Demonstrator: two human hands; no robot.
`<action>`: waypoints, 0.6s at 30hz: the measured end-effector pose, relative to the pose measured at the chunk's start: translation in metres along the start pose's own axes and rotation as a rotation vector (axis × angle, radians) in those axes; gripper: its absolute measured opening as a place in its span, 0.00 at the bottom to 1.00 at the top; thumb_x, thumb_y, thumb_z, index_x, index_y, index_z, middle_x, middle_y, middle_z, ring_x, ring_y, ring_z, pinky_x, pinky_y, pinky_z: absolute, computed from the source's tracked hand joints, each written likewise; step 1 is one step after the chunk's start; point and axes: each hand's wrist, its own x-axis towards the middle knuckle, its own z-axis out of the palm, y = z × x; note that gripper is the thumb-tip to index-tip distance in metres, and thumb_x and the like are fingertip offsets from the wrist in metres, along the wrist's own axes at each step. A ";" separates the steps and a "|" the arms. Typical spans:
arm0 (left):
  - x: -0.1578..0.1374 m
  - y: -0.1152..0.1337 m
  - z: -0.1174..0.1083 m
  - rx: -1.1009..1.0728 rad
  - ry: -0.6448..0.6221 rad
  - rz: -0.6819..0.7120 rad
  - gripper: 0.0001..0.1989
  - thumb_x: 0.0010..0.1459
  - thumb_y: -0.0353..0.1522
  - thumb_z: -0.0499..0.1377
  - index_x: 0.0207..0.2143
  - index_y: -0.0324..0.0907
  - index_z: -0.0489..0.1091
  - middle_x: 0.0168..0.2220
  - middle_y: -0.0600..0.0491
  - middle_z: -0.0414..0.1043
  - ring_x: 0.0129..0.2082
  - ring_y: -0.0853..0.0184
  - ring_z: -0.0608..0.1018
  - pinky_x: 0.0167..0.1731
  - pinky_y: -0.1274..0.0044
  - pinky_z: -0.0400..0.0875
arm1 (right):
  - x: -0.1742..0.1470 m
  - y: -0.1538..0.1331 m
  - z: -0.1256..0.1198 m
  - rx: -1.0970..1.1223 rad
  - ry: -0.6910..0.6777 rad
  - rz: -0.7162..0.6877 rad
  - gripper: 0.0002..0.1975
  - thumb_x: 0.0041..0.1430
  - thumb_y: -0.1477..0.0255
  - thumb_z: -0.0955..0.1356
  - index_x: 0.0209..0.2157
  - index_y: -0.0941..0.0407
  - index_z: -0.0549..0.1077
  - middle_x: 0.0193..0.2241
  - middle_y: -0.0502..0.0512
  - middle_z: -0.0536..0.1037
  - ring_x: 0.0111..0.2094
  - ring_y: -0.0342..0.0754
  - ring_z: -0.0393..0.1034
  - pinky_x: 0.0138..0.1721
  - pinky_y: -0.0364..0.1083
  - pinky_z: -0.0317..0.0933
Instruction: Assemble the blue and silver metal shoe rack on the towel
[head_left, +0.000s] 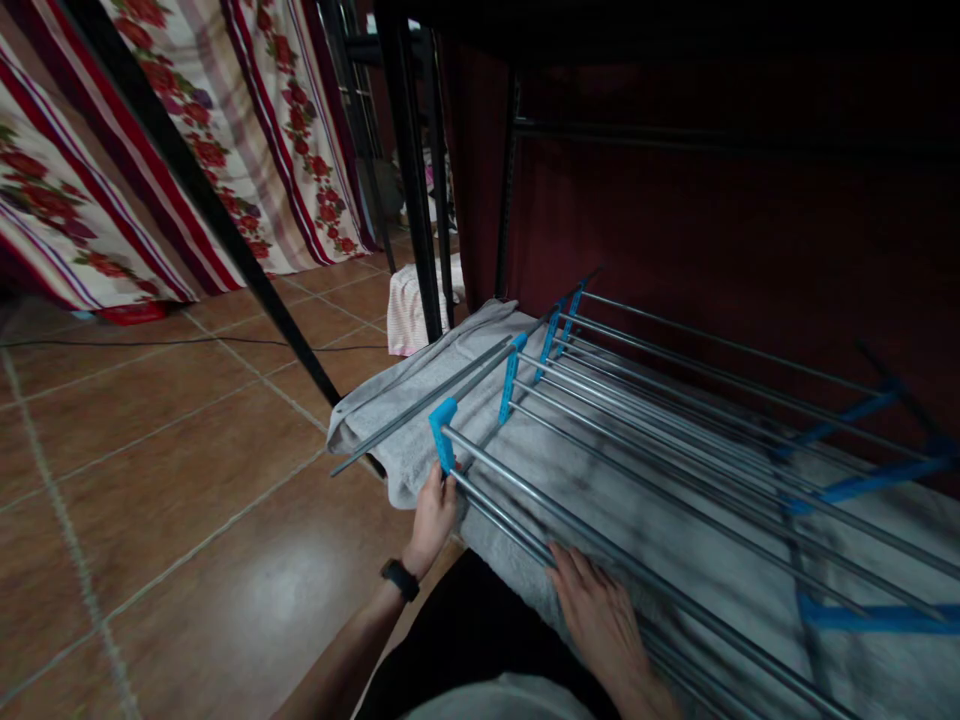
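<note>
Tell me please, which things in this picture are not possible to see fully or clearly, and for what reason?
Head view: right end of the rack, blurred and cut off by the right edge.
Head view: undersides of the left hand and right hand, hidden by their backs; how far the fingers wrap cannot be told.
Head view: any display on the watch, too dark and small.
Head view: rest of the curtain, cut off by the top and left edges.

One metal rack (667, 432), set over grey cloth (442, 385); blue corner (444, 440) held in left-hand grip (435, 515), near tube (499, 513) touched by right-hand grip (598, 605); floral curtain (247, 130) hung beyond.
</note>
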 end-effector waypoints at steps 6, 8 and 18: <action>0.001 -0.002 0.000 0.043 0.012 0.015 0.11 0.65 0.37 0.50 0.44 0.43 0.66 0.40 0.47 0.76 0.40 0.59 0.79 0.44 0.65 0.74 | 0.003 -0.005 0.002 -0.054 -0.043 0.033 0.19 0.72 0.74 0.57 0.57 0.53 0.72 0.53 0.59 0.78 0.44 0.49 0.78 0.42 0.47 0.69; 0.001 -0.003 0.001 0.057 0.023 0.009 0.10 0.65 0.37 0.50 0.43 0.43 0.65 0.39 0.47 0.76 0.38 0.59 0.79 0.42 0.66 0.74 | 0.006 -0.006 -0.001 -0.032 -0.081 0.044 0.19 0.72 0.74 0.57 0.57 0.53 0.72 0.54 0.59 0.78 0.44 0.49 0.78 0.41 0.46 0.68; 0.000 -0.004 0.002 0.075 0.041 0.011 0.09 0.64 0.36 0.50 0.43 0.43 0.65 0.38 0.48 0.76 0.37 0.59 0.79 0.41 0.66 0.74 | 0.015 -0.005 -0.020 0.137 -0.196 0.059 0.20 0.73 0.72 0.54 0.56 0.54 0.72 0.49 0.58 0.80 0.45 0.49 0.77 0.43 0.46 0.67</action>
